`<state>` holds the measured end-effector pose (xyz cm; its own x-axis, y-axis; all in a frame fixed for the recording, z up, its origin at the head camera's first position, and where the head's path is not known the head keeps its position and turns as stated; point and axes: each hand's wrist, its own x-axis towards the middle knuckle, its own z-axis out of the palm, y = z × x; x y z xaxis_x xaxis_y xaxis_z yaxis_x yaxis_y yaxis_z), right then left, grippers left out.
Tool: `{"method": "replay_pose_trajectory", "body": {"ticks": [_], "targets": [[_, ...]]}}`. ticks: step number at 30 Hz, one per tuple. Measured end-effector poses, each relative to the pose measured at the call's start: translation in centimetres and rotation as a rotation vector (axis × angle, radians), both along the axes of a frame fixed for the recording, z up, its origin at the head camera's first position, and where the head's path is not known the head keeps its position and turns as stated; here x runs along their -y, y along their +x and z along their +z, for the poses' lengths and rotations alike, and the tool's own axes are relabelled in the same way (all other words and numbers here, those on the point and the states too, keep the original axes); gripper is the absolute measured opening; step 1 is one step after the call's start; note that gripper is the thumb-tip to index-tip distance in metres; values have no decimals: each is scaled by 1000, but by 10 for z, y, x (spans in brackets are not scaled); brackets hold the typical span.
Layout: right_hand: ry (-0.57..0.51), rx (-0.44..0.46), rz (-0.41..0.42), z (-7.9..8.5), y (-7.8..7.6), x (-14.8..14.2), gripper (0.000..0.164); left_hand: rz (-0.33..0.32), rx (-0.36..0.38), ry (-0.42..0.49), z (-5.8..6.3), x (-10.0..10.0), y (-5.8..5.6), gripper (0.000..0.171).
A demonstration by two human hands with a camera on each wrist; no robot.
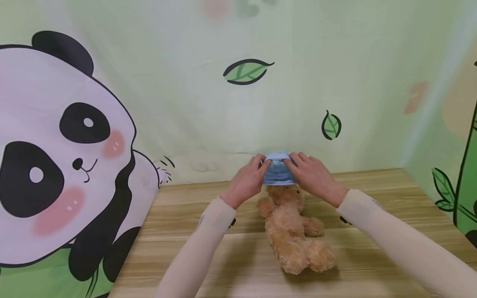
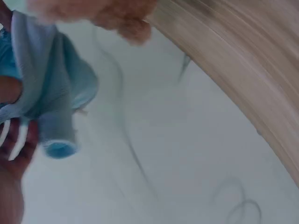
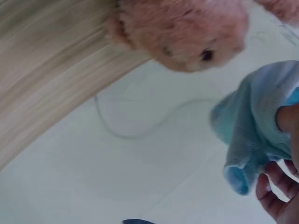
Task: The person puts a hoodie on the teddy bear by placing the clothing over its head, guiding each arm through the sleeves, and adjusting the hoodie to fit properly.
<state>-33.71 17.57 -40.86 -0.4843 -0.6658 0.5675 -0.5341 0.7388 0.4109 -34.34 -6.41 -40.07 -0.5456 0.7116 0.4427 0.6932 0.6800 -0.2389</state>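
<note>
Both hands hold a small light blue doll garment (image 1: 278, 173) just beyond the head of a brown teddy bear (image 1: 285, 225). My left hand (image 1: 246, 182) pinches its left edge between thumb and fingers, and my right hand (image 1: 316, 177) pinches the right edge. A short tubular sleeve (image 2: 58, 133) hangs from the garment in the left wrist view. From the right wrist, the bear's face (image 3: 201, 44) with a dark eye shows close to the blue cloth (image 3: 257, 114). The bear's feet point toward me, and the top of its head is hidden behind the garment in the head view.
The wood-grain table (image 1: 179, 231) carries the bear. Right behind it rises a pale green backdrop (image 1: 186, 103) printed with leaves and a large panda (image 1: 85, 165) at left. Another printed panel (image 1: 439, 136) closes off the right side.
</note>
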Motion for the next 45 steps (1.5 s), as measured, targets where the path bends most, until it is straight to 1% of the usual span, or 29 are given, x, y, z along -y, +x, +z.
{"method": "replay_pose_trajectory", "body": {"ticks": [4,9,14,17,21,23,25,26,28,31,34,36,37,39,42,45], "targets": [[5,-32,-1,-5,-17,0,40,19,-54,-24,-5,0,-15,45],[30,-58,-16,-13,-40,-1,42,38,-87,-38,-15,2,-34,46],[68,-53,-34,-23,-57,-2,43,49,-144,-48,-27,2,-52,45],[93,-45,-42,-33,-64,-4,45,55,-144,-60,-38,0,-61,44],[106,-43,-57,-51,-68,-6,49,77,-82,-62,-54,-5,-67,48],[92,-55,-60,-59,-69,-6,52,92,-51,-62,-62,-9,-67,53],[67,-70,-66,-66,-70,-5,54,101,-36,-64,-69,-12,-67,54],[53,-81,-73,-69,-71,-4,54,103,-37,-63,-72,-14,-67,54],[27,-92,-96,-74,-73,-3,48,113,-54,-70,-77,-16,-67,51],[-9,-65,-122,-80,-75,-1,42,125,-94,-72,-82,-19,-67,48],[-29,20,-129,-86,-77,1,43,138,-98,-72,-85,-20,-69,46],[-40,114,-119,-88,-77,3,44,138,-58,-70,-87,-21,-70,45],[-48,167,-113,-88,-76,3,43,132,-23,-63,-88,-22,-71,45],[-83,295,-93,-87,-75,4,38,114,80,-29,-89,-22,-72,46],[-155,503,-62,-83,-72,4,33,92,264,31,-90,-24,-74,50],[-242,689,-37,-76,-71,1,36,109,444,91,-88,-27,-74,48]]}}
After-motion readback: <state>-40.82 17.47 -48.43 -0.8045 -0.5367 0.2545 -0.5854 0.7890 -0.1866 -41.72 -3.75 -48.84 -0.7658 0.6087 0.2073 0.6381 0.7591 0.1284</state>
